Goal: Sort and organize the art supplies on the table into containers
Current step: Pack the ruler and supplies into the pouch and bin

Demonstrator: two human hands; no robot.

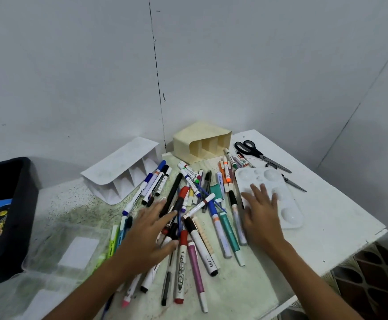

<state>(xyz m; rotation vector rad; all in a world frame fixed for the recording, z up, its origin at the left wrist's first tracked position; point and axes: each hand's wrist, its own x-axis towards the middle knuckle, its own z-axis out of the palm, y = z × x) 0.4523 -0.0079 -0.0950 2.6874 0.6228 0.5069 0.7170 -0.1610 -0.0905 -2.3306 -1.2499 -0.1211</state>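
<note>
Left hand: the left hand lies flat, fingers spread and straight, over the near-left part of the pile of markers and pens; it grasps nothing, and whether the palm presses on the pens beneath I cannot tell
Right hand: the right hand is also flat with fingers straight, resting across the near-left corner of the white paint palette, holding nothing
Pile: markers and pens lie loose and crossed over one another on the middle of the table, between the two hands and reaching back toward the organizers
Single pieces: a red-capped marker and a mauve pen lie side by side at the near edge of the pile, pointing toward the camera
White organizer: a white divided organizer lies tipped on its side at the back left, its openings facing the pile
Cream organizer: a cream divided organizer lies on its side in the back corner (three compartments show)
Scissors: black-handled scissors lie at the back right, a second pair just nearer, partly behind the palette
Clear containers: clear plastic containers sit at the near left, just beside the pile
Black bin: a black bin at the far left holds a blue packet
</note>
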